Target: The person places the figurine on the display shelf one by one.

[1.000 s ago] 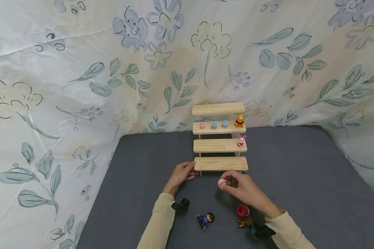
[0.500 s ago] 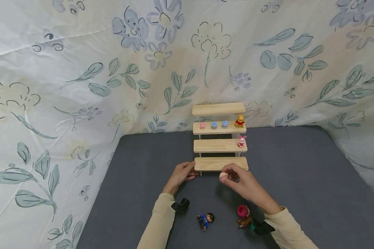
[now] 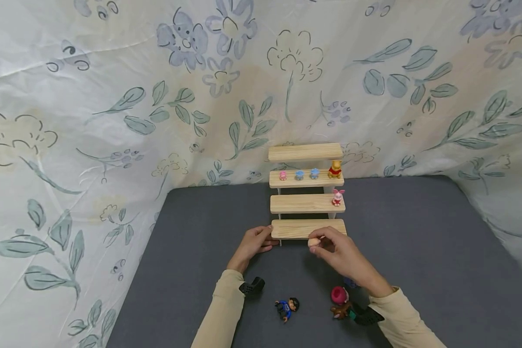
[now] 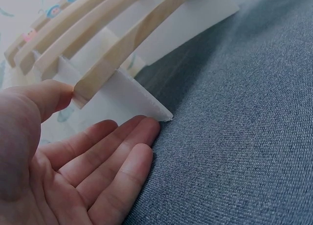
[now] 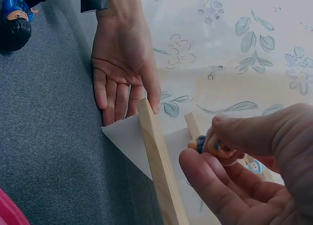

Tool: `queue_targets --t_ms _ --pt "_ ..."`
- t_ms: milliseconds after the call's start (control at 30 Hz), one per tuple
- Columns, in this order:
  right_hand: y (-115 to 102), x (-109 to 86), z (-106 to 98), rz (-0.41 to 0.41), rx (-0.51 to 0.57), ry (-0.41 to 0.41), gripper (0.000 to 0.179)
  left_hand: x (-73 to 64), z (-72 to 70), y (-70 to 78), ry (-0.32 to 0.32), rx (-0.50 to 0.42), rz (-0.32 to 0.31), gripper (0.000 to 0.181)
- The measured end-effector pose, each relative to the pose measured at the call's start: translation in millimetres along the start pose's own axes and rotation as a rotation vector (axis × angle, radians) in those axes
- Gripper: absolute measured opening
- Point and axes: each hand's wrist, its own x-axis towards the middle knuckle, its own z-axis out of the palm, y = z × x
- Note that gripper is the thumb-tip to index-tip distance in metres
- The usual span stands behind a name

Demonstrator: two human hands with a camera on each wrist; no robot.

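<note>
Between thumb and fingertips my right hand (image 3: 343,256) pinches a small toy figure (image 3: 313,241), peach with a dark blue part in the right wrist view; fingers hide much of it. Hand and figure overlap the front edge of the lowest step of a wooden four-step display shelf (image 3: 293,228). At that step's left end is my left hand (image 3: 252,245). In the left wrist view its thumb touches the wood, while the other fingers lie extended, tips right by the white side support (image 4: 132,98).
Higher steps carry a yellow bear figure (image 3: 334,170), a pink piglet figure (image 3: 337,197) and several tiny pink and blue figures. Nearer on the dark grey table (image 3: 200,251) lie a black-haired doll (image 3: 286,308), a round dark-pink item (image 3: 339,295) and a brown toy (image 3: 340,311).
My right hand has moved slightly forward to the lowest step with the toy figure, which has turned a little between the fingers. The left hand has stayed in place.
</note>
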Motion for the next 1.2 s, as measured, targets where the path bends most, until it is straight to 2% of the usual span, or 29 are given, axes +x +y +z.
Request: queue_targets --t_ms 100,267,600,867,1200 --pt "-1 0.2 1 0.024 0.012 0.019 0.028 0.1 -0.5 -1.3 -0.006 0.003 0.005 0.060" --pt "0 1.1 1 0.000 0.003 0.064 0.024 0.0 -1.3 -2.8 -0.009 0.003 0.009 0.060" --pt "-8 7.3 -8 -0.040 -0.139 0.117 0.025 -2.0 -2.9 -3.4 -0.009 -0.003 -0.002 0.060" --pt "-15 16.4 -20 -0.149 -0.280 0.213 0.021 -3.6 -2.5 -5.7 -0.008 0.007 0.009 0.060" --pt "-29 32.9 -37 -0.279 -0.410 0.301 0.026 -5.3 -3.3 -6.5 -0.002 0.006 -0.004 0.059"
